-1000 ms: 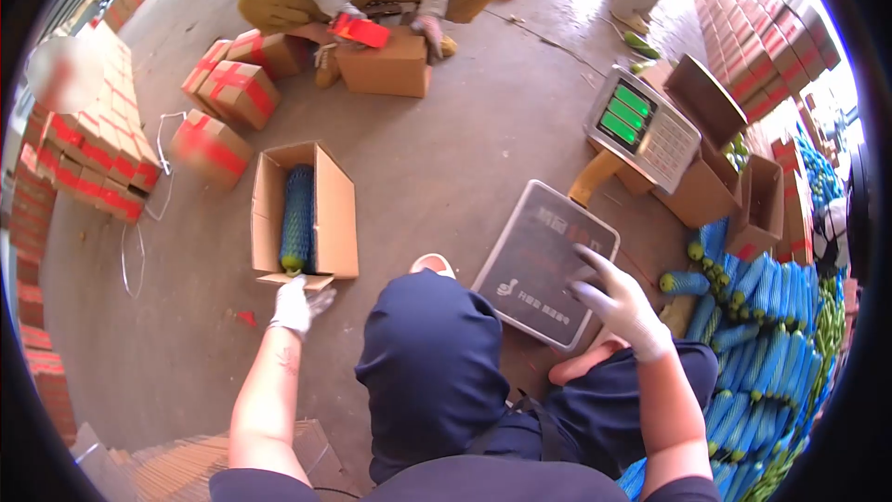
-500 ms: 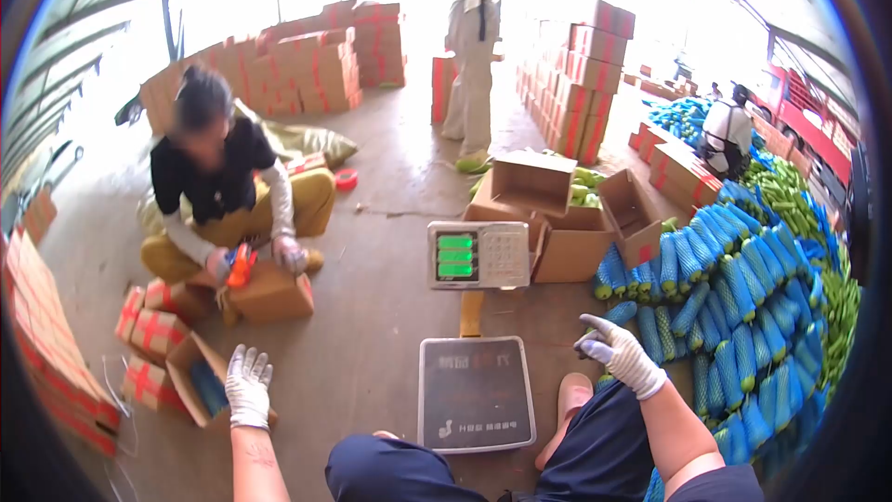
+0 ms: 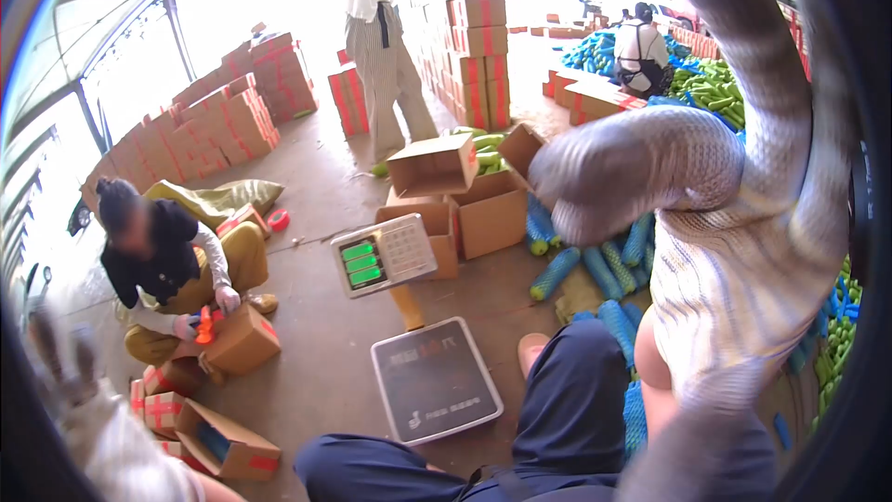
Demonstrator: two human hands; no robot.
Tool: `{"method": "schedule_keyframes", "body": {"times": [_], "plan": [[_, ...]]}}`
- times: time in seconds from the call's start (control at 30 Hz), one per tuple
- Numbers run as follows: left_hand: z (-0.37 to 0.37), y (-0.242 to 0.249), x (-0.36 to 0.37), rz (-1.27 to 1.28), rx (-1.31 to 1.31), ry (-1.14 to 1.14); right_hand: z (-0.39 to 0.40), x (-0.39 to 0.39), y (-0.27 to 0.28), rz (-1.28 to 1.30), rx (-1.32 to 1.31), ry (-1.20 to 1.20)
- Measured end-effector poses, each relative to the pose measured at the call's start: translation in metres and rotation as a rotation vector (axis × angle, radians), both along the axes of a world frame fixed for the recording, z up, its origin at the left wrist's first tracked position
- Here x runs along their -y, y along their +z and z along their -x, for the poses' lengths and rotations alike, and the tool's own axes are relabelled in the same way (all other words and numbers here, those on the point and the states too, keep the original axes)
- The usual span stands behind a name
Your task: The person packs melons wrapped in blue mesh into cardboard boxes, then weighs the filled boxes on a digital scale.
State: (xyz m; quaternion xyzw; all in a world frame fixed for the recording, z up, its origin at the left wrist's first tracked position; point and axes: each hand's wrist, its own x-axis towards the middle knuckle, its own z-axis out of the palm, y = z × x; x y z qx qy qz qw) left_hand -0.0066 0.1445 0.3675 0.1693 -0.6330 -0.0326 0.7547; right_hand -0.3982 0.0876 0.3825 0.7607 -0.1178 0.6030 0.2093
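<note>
Head view: our left hand (image 3: 121, 437) is at the lower left edge, gloved and blurred, fingers apart, and we see nothing in it. Our right hand (image 3: 734, 270) is right up at the lens, also gloved, thumb and fingers spread, nothing visible in that grip either. Near the left hand, an open box (image 3: 243, 457) sits on the floor with a blue-netted vegetable (image 3: 212, 442) inside. Past the right hand, we have more netted vegetables (image 3: 556, 274) in a pile.

Writing: the scale plate (image 3: 437, 404) between our hands has a top line, part grey, part red, plus a small white logo and a lower line. Characters look Chinese; we can't read them reliably. The display (image 3: 362, 265) shows three lit green windows, digits too small for us. Carton behind it (image 3: 423, 167) has a red mark, illegible. Stacked boxes (image 3: 478, 56) at the back carry red bands; any print is too small. A co-worker (image 3: 167, 256) at left holds an orange tool (image 3: 204, 325) against a closed box (image 3: 242, 339).
</note>
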Motion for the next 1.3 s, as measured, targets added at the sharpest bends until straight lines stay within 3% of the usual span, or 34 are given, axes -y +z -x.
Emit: {"method": "schedule_keyframes", "body": {"times": [0.4, 0.7, 0.83, 0.97, 1.07, 1.17, 1.23, 1.3], "plan": [[0.125, 0.076, 0.082, -0.038, 0.224, 0.088, 0.014, 0.009, 0.02, 0.182, 0.06, 0.048], [0.18, 0.092, 0.129, -0.146, 0.4, 0.215, 0.019, 0.01, 0.018, 0.169, 0.071, 0.074], [0.189, 0.089, 0.14, -0.172, 0.456, 0.258, 0.05, -0.026, 0.02, 0.144, 0.085, 0.161], [0.187, 0.082, 0.142, -0.167, 0.499, 0.286, 0.082, -0.044, -0.01, -0.196, 0.013, 0.141], [0.183, 0.07, 0.138, -0.141, 0.522, 0.29, 0.086, -0.016, -0.063, -0.559, 0.084, 0.141], [0.171, 0.046, 0.117, -0.076, 0.527, 0.304, 0.107, 0.024, -0.162, -1.065, 0.37, 0.069], [0.158, 0.02, 0.096, -0.019, 0.525, 0.309, 0.136, 0.048, -0.251, -1.066, 0.287, -0.235], [0.145, -0.011, 0.073, 0.004, 0.563, 0.307, 0.145, 0.046, -0.311, -1.417, 0.439, -0.229]]}}
